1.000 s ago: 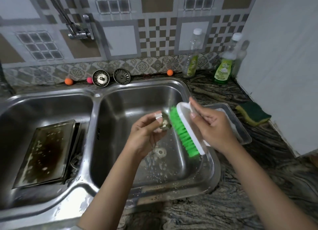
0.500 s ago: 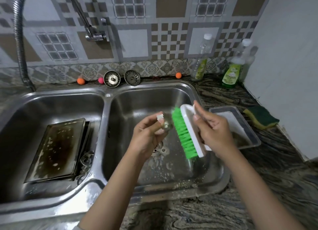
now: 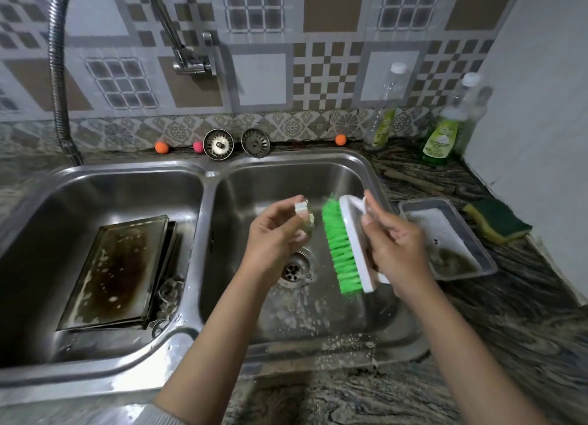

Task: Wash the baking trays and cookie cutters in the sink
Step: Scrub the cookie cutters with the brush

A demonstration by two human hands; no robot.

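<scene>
A: What surrounds the double stainless-steel sink (image 3: 203,182)?

B: A dark, wavy-veined stone counter (image 3: 525,313) wraps it, with a patterned grey-and-brown tiled wall (image 3: 321,74) behind and a plain pale wall (image 3: 541,90) at the right. A chrome wall tap (image 3: 187,60) is mounted on the tiles, and a ribbed metal hose (image 3: 57,74) arches at the left.

A: Where are the trays?

B: The 2 stacked, stained metal baking trays (image 3: 117,271) lie in the left basin, flecked with suds, with several metal ring-shaped cookie cutters (image 3: 168,292) just beside them. A clear rectangular plastic container (image 3: 445,236) sits on the counter right of the sink, near a yellow-and-green sponge (image 3: 496,222).

A: And the hands?

B: The left hand (image 3: 276,236) pinches a small sudsy metal cookie cutter (image 3: 305,216) over the right basin. The right hand (image 3: 394,246) grips the white-backed scrub brush with green bristles (image 3: 343,249), bristles facing the cutter, just apart from it.

A: Anything along the back edge?

B: 2 round metal sink strainers (image 3: 237,143), 3 small coloured balls (image 3: 161,147), and 2 clear bottles with green labels (image 3: 440,138).
</scene>
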